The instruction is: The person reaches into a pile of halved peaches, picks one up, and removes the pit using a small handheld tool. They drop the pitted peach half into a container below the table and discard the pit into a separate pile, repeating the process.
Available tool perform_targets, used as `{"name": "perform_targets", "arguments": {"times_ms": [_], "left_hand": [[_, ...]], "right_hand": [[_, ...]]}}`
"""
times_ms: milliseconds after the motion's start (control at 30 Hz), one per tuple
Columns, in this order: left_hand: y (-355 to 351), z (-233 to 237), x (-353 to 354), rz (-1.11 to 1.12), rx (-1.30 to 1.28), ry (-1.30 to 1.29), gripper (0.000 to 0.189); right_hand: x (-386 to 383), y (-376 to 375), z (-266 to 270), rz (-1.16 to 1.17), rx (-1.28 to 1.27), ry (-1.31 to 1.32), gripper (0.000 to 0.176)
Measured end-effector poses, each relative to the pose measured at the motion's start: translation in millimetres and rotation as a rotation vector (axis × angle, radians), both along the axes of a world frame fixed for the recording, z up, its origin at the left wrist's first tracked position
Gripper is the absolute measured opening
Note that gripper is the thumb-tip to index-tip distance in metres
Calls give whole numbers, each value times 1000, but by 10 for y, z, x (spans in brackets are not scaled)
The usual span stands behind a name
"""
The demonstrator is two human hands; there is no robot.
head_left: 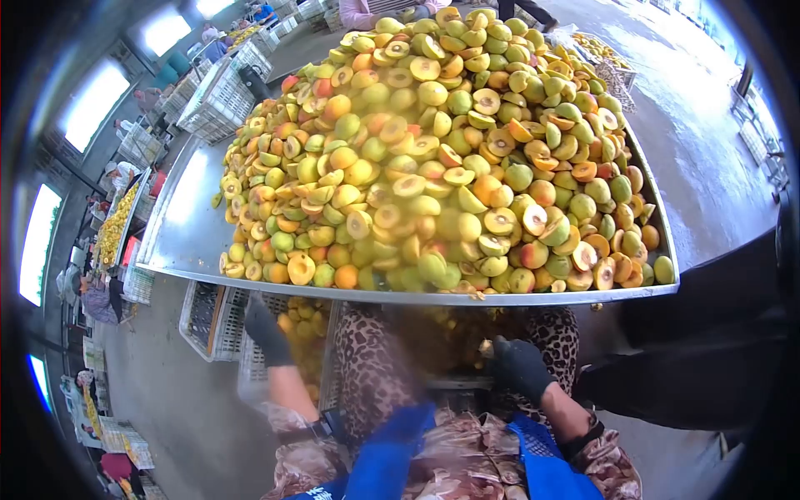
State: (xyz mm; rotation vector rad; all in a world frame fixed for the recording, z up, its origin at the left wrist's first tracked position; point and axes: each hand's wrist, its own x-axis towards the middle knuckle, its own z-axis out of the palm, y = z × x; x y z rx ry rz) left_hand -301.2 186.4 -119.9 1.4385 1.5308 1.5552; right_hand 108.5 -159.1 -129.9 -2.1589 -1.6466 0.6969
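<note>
A metal-rimmed tray table [400, 295] in front of me bears a big heap of yellow-green and reddish peaches [500, 221], many cut in half with the stone hollow showing. My left hand [267, 333], in a dark glove, is beside a crate of peach halves [304, 329] below the tray, its fingers stretched out and somewhat blurred. My right hand [521, 367], also in a dark glove, is closed near my right knee. A small pale piece [486, 347] shows at its fingertips; I cannot tell what it is.
White plastic crates [212, 321] stand under the tray's left side, and more stacked crates [221, 104] are behind it. Across the heap is a person in a pink sleeve [358, 12]. Other people work at a fruit-laden table [117, 225] far left. A mesh sack of fruit [612, 71] lies behind right.
</note>
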Motion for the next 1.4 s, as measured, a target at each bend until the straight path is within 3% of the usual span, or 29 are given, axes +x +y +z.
{"name": "perform_targets", "arguments": {"times_ms": [100, 133, 200, 233, 300, 367, 400, 433, 567, 633, 733, 800, 967, 1100, 1167, 1233, 1300, 1333, 1400], "left_hand": [[382, 427, 926, -56, 251, 306, 32], [596, 519, 1323, -62, 442, 484, 32], [728, 986, 2250, -317, 570, 388, 34], [865, 1066, 2645, -429, 537, 266, 39], [1262, 1078, 3244, -514, 572, 416, 46], [1527, 972, 3649, -455, 629, 810, 48], [1513, 1062, 3748, -612, 368, 1037, 58], [1517, 1142, 3805, -657, 357, 1072, 58], [1768, 1319, 3813, -805, 334, 1313, 48], [2101, 1215, 3625, -984, 360, 1059, 36], [1459, 1379, 3330, -1054, -270, 147, 49], [996, 1242, 3187, -1197, -305, -117, 42], [-569, 1122, 2927, -1172, -466, -581, 35], [-1158, 1164, 2910, -1055, -594, -846, 32], [-1297, 1213, 2909, -987, -630, -938, 33], [-1316, 1181, 2899, -999, -124, -201, 37], [-1489, 1272, 2949, -968, -545, -847, 39], [-1512, 1280, 2936, -1042, -536, -908, 39], [-1549, 1257, 2944, -1079, -255, -579, 40]], "right_hand": [[25, 87, -14, -38, 119, 154, 28], [35, 142, 148, -84, 210, 243, 29], [-37, 255, 611, -185, 394, 425, 31], [-53, 302, 629, -213, 405, 490, 30], [-60, 263, 635, -274, 422, 609, 30], [-21, 120, 505, -336, 186, 721, 28], [16, 54, 460, -254, 234, 530, 28], [55, 23, 467, -177, 271, 348, 29], [143, 31, 642, -352, 246, 543, 29], [142, 64, 650, -325, 305, 662, 35], [90, 356, 851, -193, 535, 782, 48], [65, 578, 980, -177, 493, 867, 45], [-158, 986, 1171, -248, 440, 1010, 35], [-236, 1152, 905, -297, 614, 965, 33], [-195, 1125, 886, -324, 546, 968, 33], [-198, 1109, 848, -339, 540, 1076, 34], [-184, 1051, 964, -303, 578, 975, 35], [-174, 1031, 1022, -283, 596, 924, 35], [-159, 1014, 1036, -287, 561, 896, 36]]}}
